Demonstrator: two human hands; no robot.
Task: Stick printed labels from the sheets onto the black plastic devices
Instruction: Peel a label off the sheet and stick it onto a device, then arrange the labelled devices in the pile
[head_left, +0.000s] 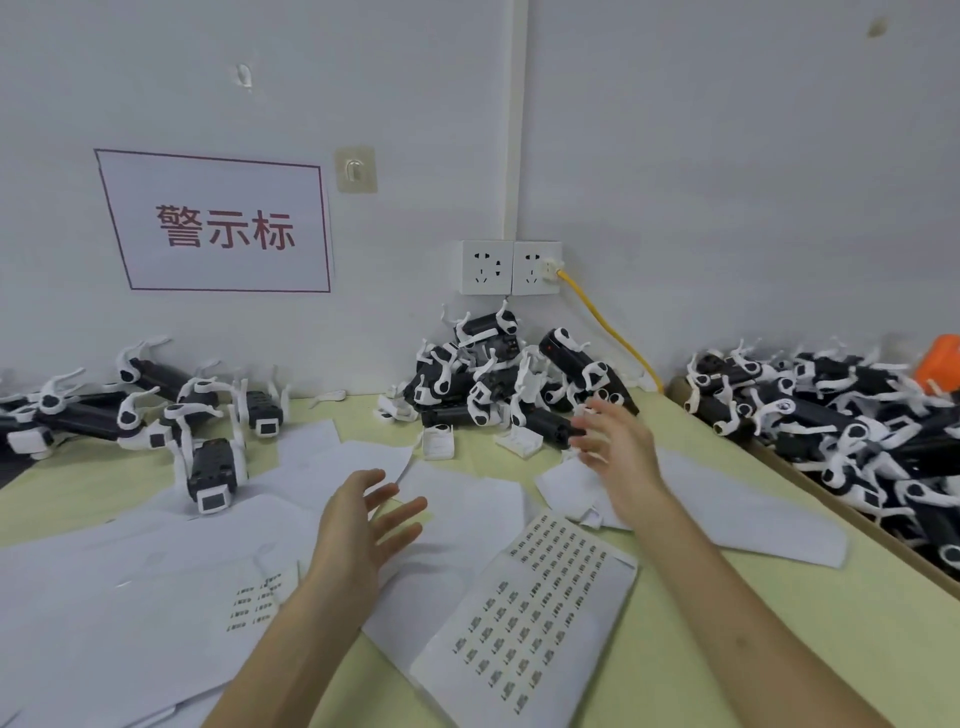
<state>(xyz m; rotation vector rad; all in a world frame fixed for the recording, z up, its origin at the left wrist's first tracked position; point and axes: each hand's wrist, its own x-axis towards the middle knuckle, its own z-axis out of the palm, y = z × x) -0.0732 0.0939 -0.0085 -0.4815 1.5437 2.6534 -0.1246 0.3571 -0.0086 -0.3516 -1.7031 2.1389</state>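
A label sheet (530, 608) with several rows of small printed labels lies on the table in front of me. A second sheet (257, 603) with fewer labels lies to its left. My left hand (363, 525) hovers open over blank sheets, fingers spread, holding nothing. My right hand (618, 452) is raised, open, fingers spread, just in front of a pile of black plastic devices (498, 384) with white clips against the wall. One black device (210, 467) stands apart on the left, near my left hand.
More devices (130, 400) lie at the far left by the wall. A box (841, 426) heaped with devices runs along the right edge. A wall socket (511, 267) holds a yellow cable (608, 332). Blank backing sheets (753, 514) litter the green table.
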